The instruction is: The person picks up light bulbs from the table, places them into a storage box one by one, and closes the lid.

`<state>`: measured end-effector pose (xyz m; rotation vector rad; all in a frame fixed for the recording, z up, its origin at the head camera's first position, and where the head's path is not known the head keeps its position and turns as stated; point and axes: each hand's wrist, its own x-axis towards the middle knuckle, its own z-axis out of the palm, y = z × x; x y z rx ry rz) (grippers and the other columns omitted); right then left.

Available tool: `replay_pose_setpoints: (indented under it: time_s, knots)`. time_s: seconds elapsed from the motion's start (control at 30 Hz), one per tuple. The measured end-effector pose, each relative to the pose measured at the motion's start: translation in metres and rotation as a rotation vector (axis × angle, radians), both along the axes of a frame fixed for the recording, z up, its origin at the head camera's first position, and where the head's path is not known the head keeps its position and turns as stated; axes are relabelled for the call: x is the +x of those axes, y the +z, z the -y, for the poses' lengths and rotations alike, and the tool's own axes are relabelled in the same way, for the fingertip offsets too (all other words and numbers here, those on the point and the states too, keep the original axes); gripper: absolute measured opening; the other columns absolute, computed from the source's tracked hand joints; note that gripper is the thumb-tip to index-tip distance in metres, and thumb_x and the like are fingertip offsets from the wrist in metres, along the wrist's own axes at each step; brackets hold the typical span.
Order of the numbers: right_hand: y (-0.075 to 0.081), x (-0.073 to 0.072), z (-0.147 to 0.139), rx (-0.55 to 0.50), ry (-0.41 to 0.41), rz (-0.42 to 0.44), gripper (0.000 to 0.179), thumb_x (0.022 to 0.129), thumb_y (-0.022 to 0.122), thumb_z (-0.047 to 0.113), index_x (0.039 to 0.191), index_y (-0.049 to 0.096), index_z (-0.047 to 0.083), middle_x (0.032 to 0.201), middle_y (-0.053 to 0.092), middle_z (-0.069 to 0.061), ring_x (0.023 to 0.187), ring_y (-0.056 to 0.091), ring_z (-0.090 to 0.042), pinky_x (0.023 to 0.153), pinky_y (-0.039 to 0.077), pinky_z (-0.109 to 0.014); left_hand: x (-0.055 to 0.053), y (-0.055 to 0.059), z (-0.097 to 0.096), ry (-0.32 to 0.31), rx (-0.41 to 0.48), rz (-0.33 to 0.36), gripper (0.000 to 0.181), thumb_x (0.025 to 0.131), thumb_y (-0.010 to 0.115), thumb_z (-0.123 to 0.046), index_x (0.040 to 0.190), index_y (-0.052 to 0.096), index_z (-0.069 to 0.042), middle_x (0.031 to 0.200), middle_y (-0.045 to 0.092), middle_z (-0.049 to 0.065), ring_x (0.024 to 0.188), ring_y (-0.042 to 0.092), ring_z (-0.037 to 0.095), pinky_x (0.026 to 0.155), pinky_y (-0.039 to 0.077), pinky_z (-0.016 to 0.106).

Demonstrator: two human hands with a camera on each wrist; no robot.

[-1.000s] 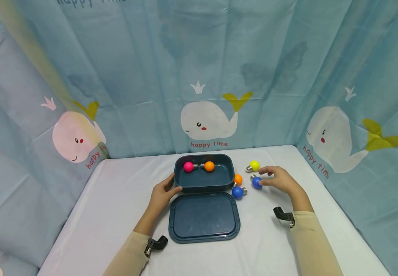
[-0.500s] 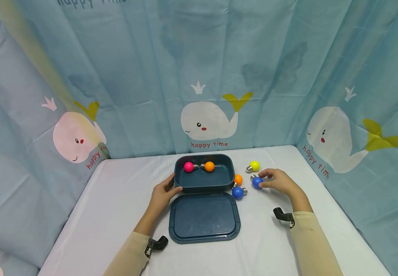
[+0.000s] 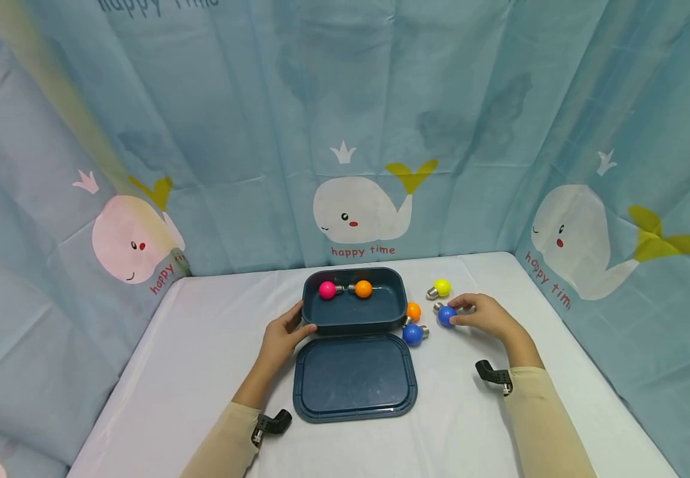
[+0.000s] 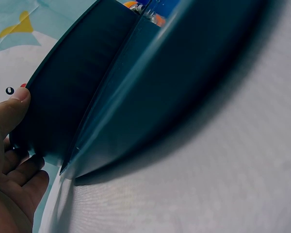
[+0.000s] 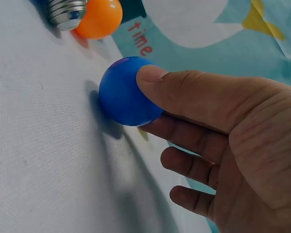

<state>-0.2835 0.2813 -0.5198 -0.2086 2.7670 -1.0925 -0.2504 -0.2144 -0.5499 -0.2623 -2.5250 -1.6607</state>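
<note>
My right hand [image 3: 485,315] pinches a blue light bulb [image 3: 447,316] between thumb and forefinger; in the right wrist view the thumb lies on the round blue bulb [image 5: 126,94], the other fingers loosely bent. At the left end of a dark blue box [image 3: 353,324], my left hand [image 3: 280,336] grips its corner. The left wrist view has that hand's thumb [image 4: 20,94] at the box's rim, the fingers bent at its side. Inside the box lie a pink bulb [image 3: 327,290] and an orange bulb [image 3: 363,289], screw bases facing each other.
A second orange bulb [image 3: 413,311] and a second blue bulb [image 3: 412,334] lie by the box's right end. Farther back is a yellow bulb [image 3: 441,287]. The dark blue lid [image 3: 354,378] lies flat in front of the box. A whale-print curtain [image 3: 249,166] surrounds the white table [image 3: 201,345].
The right hand's forefinger has come down to the blue bulb, so thumb and forefinger now pinch it. The left hand and the box stay in place.
</note>
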Motion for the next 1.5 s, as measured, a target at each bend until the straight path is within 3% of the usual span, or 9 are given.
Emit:
replay_pose_setpoints:
  time_s: [0.3, 0.6, 0.83, 0.97, 1.23, 1.5]
  knots:
    - [0.007, 0.004, 0.0, -0.019, 0.009, -0.05, 0.044, 0.088, 0.081, 0.041, 0.124, 0.072, 0.018, 0.124, 0.066, -0.011, 0.115, 0.053, -0.033, 0.087, 0.05, -0.044, 0.001, 0.001, 0.0, 0.01, -0.001, 0.01, 0.086, 0.084, 0.081, -0.049, 0.155, 0.047, -0.015, 0.152, 0.053, 0.01, 0.14, 0.051, 0.027, 0.111, 0.047, 0.038]
    - [0.016, 0.005, 0.001, -0.03, 0.002, -0.14, 0.051, 0.087, 0.081, 0.046, 0.129, 0.07, 0.018, 0.129, 0.065, -0.012, 0.121, 0.052, -0.038, 0.099, 0.046, -0.06, 0.001, 0.0, 0.0, 0.007, 0.005, 0.001, 0.083, 0.086, 0.082, -0.045, 0.155, 0.048, -0.016, 0.153, 0.052, 0.01, 0.14, 0.051, 0.027, 0.112, 0.047, 0.039]
    - [0.034, 0.008, 0.017, -0.045, -0.007, -0.221, 0.052, 0.088, 0.08, 0.05, 0.13, 0.068, 0.022, 0.131, 0.062, -0.014, 0.123, 0.052, -0.041, 0.1, 0.045, -0.062, 0.002, 0.0, 0.0, 0.007, 0.02, -0.006, 0.082, 0.085, 0.083, -0.042, 0.154, 0.048, -0.015, 0.154, 0.052, 0.01, 0.141, 0.051, 0.028, 0.112, 0.047, 0.041]
    - [0.045, 0.012, 0.03, -0.066, -0.007, -0.252, 0.053, 0.086, 0.08, 0.052, 0.13, 0.07, 0.024, 0.132, 0.062, -0.01, 0.123, 0.052, -0.037, 0.102, 0.045, -0.065, 0.0, 0.001, 0.0, -0.003, 0.024, -0.01, 0.081, 0.086, 0.083, -0.04, 0.155, 0.047, -0.016, 0.155, 0.05, 0.008, 0.141, 0.05, 0.028, 0.112, 0.047, 0.041]
    - [0.062, 0.01, 0.048, -0.069, 0.069, -0.318, 0.047, 0.087, 0.081, 0.046, 0.127, 0.071, 0.023, 0.132, 0.063, -0.005, 0.12, 0.052, -0.035, 0.1, 0.048, -0.066, -0.002, 0.001, -0.002, 0.002, -0.004, -0.007, 0.078, 0.088, 0.082, -0.037, 0.155, 0.048, -0.017, 0.155, 0.05, 0.005, 0.14, 0.052, 0.025, 0.11, 0.048, 0.039]
    - [0.087, -0.002, 0.063, -0.041, 0.157, -0.302, 0.046, 0.088, 0.082, 0.041, 0.129, 0.07, 0.024, 0.131, 0.062, -0.008, 0.122, 0.052, -0.035, 0.098, 0.049, -0.063, -0.001, 0.0, 0.0, 0.001, -0.006, -0.007, 0.077, 0.089, 0.081, -0.036, 0.155, 0.047, -0.016, 0.155, 0.05, 0.006, 0.14, 0.052, 0.026, 0.11, 0.048, 0.04]
